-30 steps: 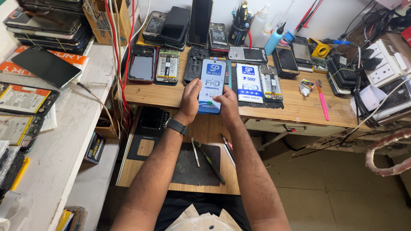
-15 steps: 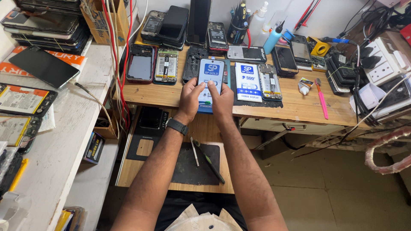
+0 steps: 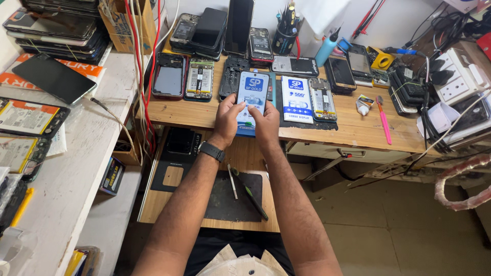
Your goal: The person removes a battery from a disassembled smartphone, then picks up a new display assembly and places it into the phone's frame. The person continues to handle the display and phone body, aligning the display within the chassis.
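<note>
Phone-repair workshop: opened phones (image 3: 198, 77), tools (image 3: 284, 25).

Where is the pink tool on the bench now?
In the head view, the pink tool lies on the wooden bench, right of both hands, beside a small white tube.

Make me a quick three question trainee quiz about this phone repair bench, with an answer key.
1. True or false: both hands hold the blue and white phone display panel.
2. Which wrist wears the black watch? A left, B right.
3. What colour is the slim tool lying on the wooden bench, right of the panel?

Key
1. True: the left hand and right hand both grip it.
2. A.
3. Pink.
</note>
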